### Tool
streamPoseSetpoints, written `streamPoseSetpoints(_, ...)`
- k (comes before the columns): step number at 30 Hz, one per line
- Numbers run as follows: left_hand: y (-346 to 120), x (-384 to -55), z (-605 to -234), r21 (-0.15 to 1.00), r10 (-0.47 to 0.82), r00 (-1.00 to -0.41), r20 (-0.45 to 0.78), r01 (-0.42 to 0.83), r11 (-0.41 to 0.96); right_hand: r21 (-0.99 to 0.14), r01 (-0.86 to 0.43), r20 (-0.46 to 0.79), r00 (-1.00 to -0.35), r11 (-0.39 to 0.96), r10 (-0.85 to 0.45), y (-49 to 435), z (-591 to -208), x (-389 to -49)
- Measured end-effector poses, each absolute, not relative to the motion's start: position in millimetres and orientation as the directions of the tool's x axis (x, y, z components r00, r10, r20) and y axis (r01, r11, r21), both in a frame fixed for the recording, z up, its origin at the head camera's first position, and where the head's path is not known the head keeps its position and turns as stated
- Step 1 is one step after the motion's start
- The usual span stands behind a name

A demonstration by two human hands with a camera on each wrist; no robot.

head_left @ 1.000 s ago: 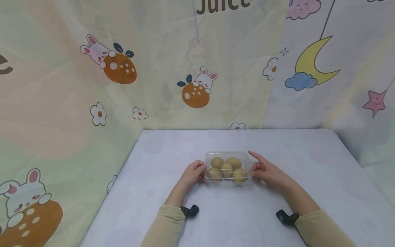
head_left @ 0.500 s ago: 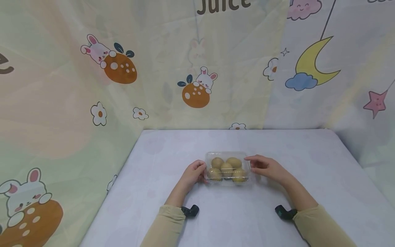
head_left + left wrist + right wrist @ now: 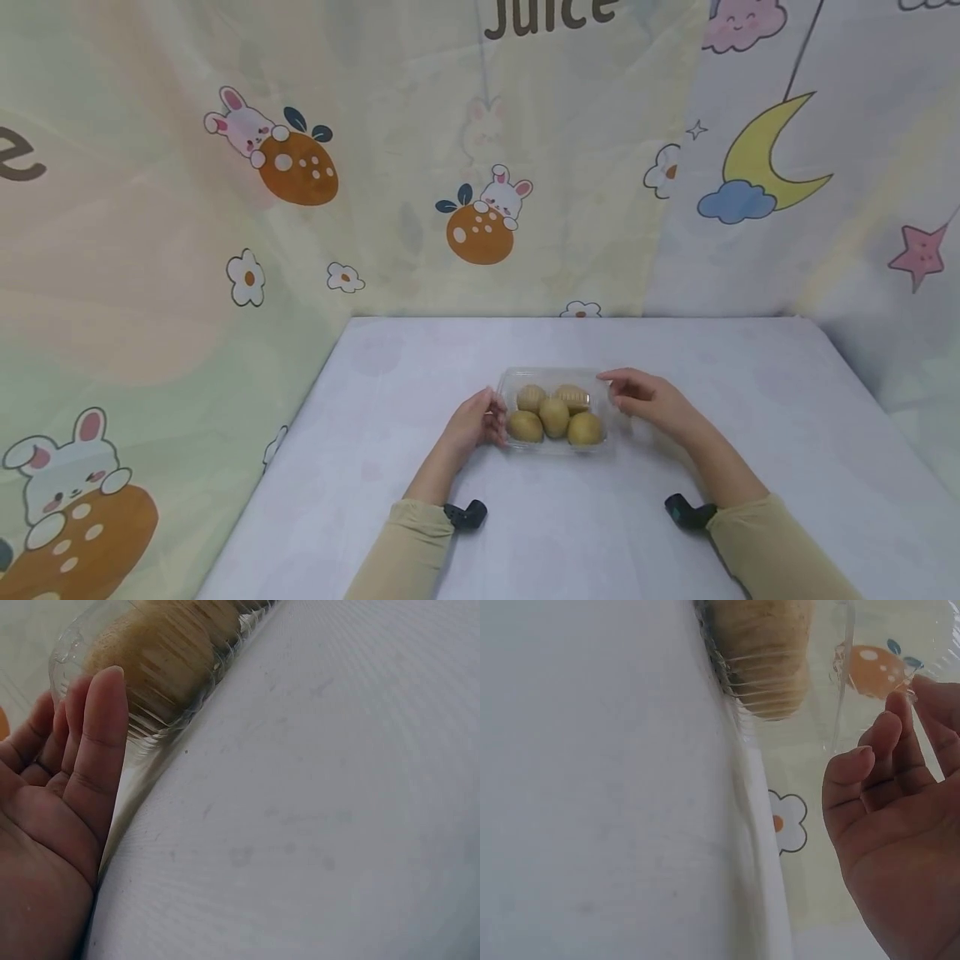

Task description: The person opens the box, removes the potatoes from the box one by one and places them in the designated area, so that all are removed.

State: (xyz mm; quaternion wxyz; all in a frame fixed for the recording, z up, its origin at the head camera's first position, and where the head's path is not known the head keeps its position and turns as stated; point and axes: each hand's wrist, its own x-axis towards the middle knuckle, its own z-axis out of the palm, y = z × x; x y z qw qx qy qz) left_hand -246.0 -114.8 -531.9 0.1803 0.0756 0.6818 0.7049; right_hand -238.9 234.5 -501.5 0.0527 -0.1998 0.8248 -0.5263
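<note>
A clear plastic clamshell box (image 3: 551, 447) holding several yellow-brown potatoes (image 3: 553, 417) sits on the white table. Its lid (image 3: 847, 667) stands raised from the tray in the right wrist view. At the box's right back corner, my right hand (image 3: 651, 402) pinches the lid's edge at the fingertips, the other fingers loosely bent. On the opposite side, my left hand (image 3: 472, 421) rests its fairly straight fingers (image 3: 105, 727) against the ribbed end wall. Seen from the left wrist, the potatoes (image 3: 165, 660) show through that wall.
The white cloth-covered table (image 3: 420, 367) stretches around the box. Behind it hangs a printed curtain (image 3: 585, 242) with cartoon rabbits and a moon. Each wrist carries a small black camera, one at the left sleeve (image 3: 467, 516) and one at the right (image 3: 688, 512).
My right hand has gone from an extended index finger to pinching the lid's edge, and the lid has lifted. The left fingers have loosened and straightened beside the box.
</note>
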Motion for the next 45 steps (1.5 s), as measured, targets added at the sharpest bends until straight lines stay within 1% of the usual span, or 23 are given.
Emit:
streamPoseSetpoints(6, -114, -247, -533, 0.986, 0.357, -0.922, -0.151, -0.166, -0.01, -0.907, -0.253, 0.122, -0.923, 0.338, -0.364, 232, -492, -244)
streamPoseSetpoints(13, -114, -248, -532, 0.984, 0.352, -0.922, -0.163, -0.178, -0.009, -0.901, -0.215, 0.112, -0.954, 0.377, -0.277, 227, -485, -254)
streamPoseSetpoints(17, -114, -247, -531, 0.986, 0.346, -0.924, -0.159, -0.169, 0.001, -0.903, -0.24, 0.15, -0.953, 0.355, -0.263, 224, -482, -258)
streamPoseSetpoints(20, -114, -248, -532, 0.986, 0.343, -0.926, -0.156, -0.164, 0.005, -0.913, -0.277, 0.199, -0.943, 0.299, -0.266, 222, -481, -260)
streamPoseSetpoints(23, -114, -248, -533, 0.986, 0.339, -0.927, -0.158, -0.164, 0.01, -0.921, -0.292, 0.218, -0.935, 0.258, -0.28, 221, -482, -262)
streamPoseSetpoints(31, -115, -250, -535, 0.987, 0.349, -0.925, -0.152, -0.161, 0.005, -0.93, -0.29, 0.206, -0.92, 0.226, -0.335, 223, -487, -269)
streamPoseSetpoints(37, -115, -250, -536, 0.988, 0.357, -0.922, -0.151, -0.156, 0.014, -0.941, -0.305, 0.233, -0.897, 0.145, -0.375, 224, -487, -275)
streamPoseSetpoints(42, -115, -249, -535, 0.989, 0.355, -0.923, -0.147, -0.149, 0.021, -0.955, -0.28, 0.223, -0.895, 0.097, -0.386, 226, -487, -279)
streamPoseSetpoints(45, -115, -249, -534, 0.99, 0.358, -0.923, -0.141, -0.142, 0.023, -0.955, -0.279, 0.221, -0.895, 0.1, -0.388, 226, -487, -281)
